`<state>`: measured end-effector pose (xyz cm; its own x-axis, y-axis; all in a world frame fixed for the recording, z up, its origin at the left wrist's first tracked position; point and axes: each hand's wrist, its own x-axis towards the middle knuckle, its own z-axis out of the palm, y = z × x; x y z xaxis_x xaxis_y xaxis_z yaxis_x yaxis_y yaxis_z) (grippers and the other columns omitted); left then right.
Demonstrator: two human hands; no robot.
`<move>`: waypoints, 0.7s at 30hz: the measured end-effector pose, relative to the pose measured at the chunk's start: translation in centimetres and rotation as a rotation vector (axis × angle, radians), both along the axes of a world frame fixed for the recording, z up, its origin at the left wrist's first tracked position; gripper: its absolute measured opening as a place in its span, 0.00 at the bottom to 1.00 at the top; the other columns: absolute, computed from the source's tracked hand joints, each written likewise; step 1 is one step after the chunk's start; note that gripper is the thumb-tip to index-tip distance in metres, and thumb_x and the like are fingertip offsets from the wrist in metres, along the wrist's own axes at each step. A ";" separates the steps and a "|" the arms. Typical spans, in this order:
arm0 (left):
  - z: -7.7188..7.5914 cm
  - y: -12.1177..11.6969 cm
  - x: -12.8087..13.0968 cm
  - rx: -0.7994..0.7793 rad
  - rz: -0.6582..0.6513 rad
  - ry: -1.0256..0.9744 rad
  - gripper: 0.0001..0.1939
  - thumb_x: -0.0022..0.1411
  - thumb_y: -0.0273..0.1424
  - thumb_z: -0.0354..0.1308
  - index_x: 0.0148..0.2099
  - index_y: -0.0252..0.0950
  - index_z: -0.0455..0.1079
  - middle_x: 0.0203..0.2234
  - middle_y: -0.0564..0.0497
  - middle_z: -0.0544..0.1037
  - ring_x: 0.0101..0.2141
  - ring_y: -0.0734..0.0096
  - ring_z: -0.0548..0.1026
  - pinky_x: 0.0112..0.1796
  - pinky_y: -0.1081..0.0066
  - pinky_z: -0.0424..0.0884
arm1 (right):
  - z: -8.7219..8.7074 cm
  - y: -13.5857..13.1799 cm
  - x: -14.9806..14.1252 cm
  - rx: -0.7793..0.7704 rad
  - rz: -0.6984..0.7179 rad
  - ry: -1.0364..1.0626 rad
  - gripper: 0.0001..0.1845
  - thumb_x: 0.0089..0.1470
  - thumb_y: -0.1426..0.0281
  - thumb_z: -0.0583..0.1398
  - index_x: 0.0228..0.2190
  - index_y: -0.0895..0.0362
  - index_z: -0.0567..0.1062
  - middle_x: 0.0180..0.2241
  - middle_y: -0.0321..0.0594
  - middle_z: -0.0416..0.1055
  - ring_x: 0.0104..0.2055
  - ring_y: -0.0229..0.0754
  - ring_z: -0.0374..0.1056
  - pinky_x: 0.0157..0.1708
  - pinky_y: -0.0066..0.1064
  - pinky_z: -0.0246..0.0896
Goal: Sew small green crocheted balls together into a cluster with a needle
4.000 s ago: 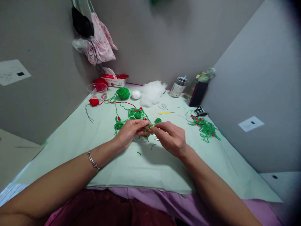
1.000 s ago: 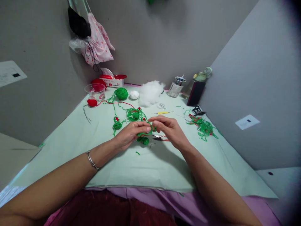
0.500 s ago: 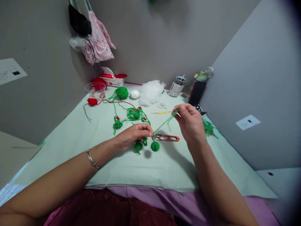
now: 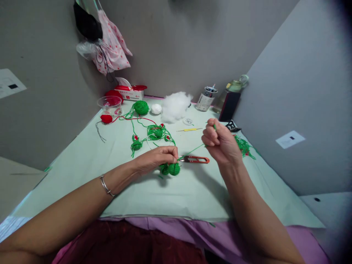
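My left hand [image 4: 162, 157] pinches green yarn just above two small green crocheted balls, one of them the nearer ball [image 4: 174, 169]. From those fingertips a taut strand of green yarn [image 4: 196, 148] runs to my right hand [image 4: 221, 141], which is closed round its other end. Orange-handled thread snips [image 4: 196, 159] lie on the table beside my left fingertips, their blade tips partly hidden. Behind the left hand rest a tangle of green yarn [image 4: 155, 132] and a crocheted green piece with a red and white top [image 4: 136, 144].
At the back stand a green yarn ball [image 4: 141, 107], white stuffing [image 4: 176, 106], a can of pens [image 4: 206, 99] and a dark phone [image 4: 230, 106]. A yellow crochet hook [image 4: 189, 129] lies mid-table. Green yarn scraps [image 4: 243, 146] are at right, a clear plastic tub [image 4: 110, 106] at left.
My right hand has closed into a fist round the strand. The green balls have shifted left and now hang close together under my left hand. The view has tilted slightly.
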<state>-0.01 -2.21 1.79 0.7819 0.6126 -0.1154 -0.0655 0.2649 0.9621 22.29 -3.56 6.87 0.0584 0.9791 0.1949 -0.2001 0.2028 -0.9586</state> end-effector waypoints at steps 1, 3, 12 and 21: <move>0.0 0.0 0.0 -0.009 0.003 -0.002 0.06 0.55 0.33 0.63 0.30 0.39 0.70 0.24 0.53 0.69 0.27 0.71 0.63 0.29 0.69 0.56 | 0.0 0.1 0.1 0.016 -0.023 -0.010 0.23 0.48 0.50 0.69 0.29 0.51 0.66 0.18 0.24 0.48 0.18 0.31 0.31 0.16 0.28 0.37; 0.0 0.0 -0.1 -0.039 0.011 -0.019 0.06 0.57 0.35 0.63 0.32 0.39 0.71 0.28 0.51 0.72 0.29 0.70 0.66 0.30 0.70 0.60 | 0.0 0.2 0.3 0.038 -0.041 -0.034 0.24 0.49 0.49 0.68 0.28 0.51 0.65 0.20 0.26 0.52 0.19 0.32 0.32 0.15 0.29 0.36; 0.4 0.3 -0.8 -0.188 0.026 -0.168 0.20 0.56 0.43 0.71 0.48 0.40 0.74 0.38 0.49 0.77 0.35 0.68 0.76 0.42 0.64 0.71 | -0.4 0.7 1.0 0.000 -0.033 0.038 0.23 0.44 0.52 0.72 0.29 0.52 0.68 0.23 0.28 0.59 0.19 0.30 0.40 0.14 0.25 0.37; 0.6 0.8 -0.7 -0.005 0.274 -0.111 0.19 0.59 0.45 0.68 0.48 0.40 0.81 0.37 0.48 0.77 0.36 0.68 0.72 0.37 0.68 0.69 | -1.2 0.0 -0.7 -0.006 -0.056 -0.005 0.17 0.41 0.59 0.74 0.28 0.54 0.76 0.28 0.35 0.75 0.19 0.29 0.52 0.15 0.25 0.42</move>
